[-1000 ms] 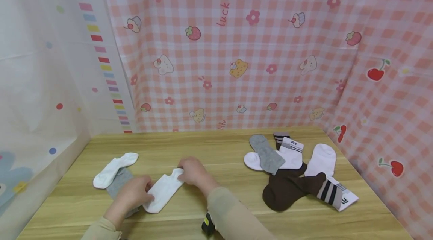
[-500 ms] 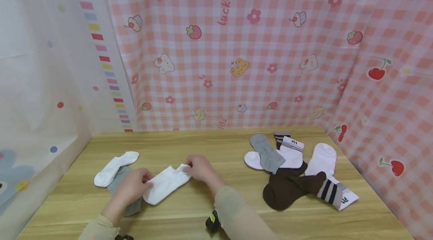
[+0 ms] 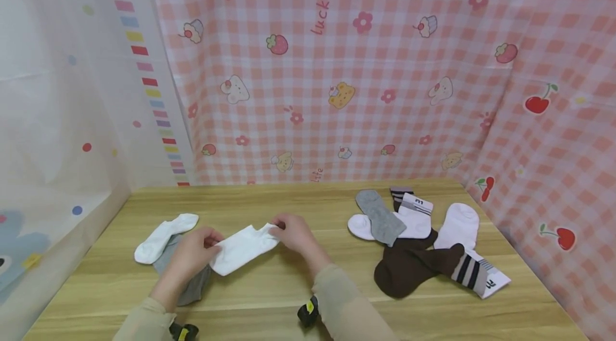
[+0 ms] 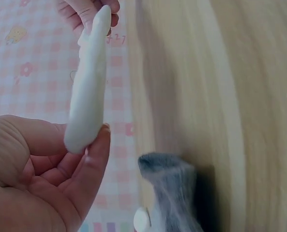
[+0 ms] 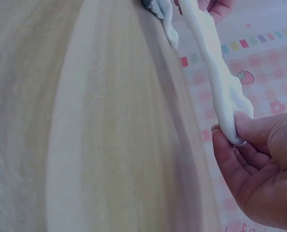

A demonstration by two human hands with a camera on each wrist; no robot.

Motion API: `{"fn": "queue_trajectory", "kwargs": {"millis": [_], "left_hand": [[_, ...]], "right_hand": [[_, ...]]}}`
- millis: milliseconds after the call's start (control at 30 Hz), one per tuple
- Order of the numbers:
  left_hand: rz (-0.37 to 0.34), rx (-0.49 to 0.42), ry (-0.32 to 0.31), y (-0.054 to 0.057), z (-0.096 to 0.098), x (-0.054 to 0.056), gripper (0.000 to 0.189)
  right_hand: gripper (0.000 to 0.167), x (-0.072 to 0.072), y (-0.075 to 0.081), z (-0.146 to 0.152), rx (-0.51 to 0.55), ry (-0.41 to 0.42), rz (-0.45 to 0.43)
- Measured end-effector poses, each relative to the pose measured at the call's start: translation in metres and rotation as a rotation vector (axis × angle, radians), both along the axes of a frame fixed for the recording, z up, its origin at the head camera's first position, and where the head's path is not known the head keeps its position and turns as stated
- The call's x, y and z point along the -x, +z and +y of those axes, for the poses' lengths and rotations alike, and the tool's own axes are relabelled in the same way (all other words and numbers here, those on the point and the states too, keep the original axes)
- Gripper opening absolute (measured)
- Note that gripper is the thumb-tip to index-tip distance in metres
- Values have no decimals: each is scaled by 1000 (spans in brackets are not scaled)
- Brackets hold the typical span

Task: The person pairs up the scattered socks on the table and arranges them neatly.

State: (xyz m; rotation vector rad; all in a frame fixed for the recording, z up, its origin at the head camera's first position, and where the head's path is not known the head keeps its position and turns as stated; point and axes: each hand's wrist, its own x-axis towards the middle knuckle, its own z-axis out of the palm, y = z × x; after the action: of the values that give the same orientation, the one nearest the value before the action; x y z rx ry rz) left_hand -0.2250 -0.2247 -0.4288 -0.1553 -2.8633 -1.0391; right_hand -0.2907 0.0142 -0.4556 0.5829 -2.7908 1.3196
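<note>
A white low-cut sock [image 3: 244, 249] is stretched between my two hands, raised above the table. My left hand [image 3: 193, 253] pinches its closed end between thumb and fingers, as the left wrist view of the white sock [image 4: 89, 92] shows. At the other end, by the opening, my right hand [image 3: 294, 235] pinches the edge; thumb and fingertips meet on the cloth in the right wrist view [image 5: 262, 159]. Under and beside my left hand lies a grey sock [image 3: 196, 286], partly hidden by the hand and forearm. Beyond it, another white sock [image 3: 162, 238] lies partly over the grey one.
On the right of the wooden table [image 3: 317, 287] is a loose pile: a grey sock [image 3: 380, 218], a brown sock [image 3: 401, 274] with a striped cuff, and several white socks, one white sock [image 3: 457, 226] among them. A checked curtain [image 3: 308, 116] hangs behind the table's far edge.
Both hands have lifted the white sock and moved it away from me and slightly to the right. More of the grey sock below shows now. The right-hand pile has not moved.
</note>
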Motion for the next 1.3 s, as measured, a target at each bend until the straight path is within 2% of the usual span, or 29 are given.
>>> {"fn": "queue_trajectory", "kwargs": {"millis": [200,433,767,1067,1300], "left_hand": [[8,-42,22,3,8,6,10],[2,-124,13,5,19,13,12],[25,-171,4,9,36,26,12],[53,-130,-4,16,53,44,8],[93,-121,-13,22,68,55,6]], "right_hand": [[9,4,2,12,49,-18,12],[9,9,2,29,59,-31,44],[11,12,9,50,104,-78,-34],[17,12,18,67,67,-142,-55],[16,15,22,80,54,-189,-57]]}}
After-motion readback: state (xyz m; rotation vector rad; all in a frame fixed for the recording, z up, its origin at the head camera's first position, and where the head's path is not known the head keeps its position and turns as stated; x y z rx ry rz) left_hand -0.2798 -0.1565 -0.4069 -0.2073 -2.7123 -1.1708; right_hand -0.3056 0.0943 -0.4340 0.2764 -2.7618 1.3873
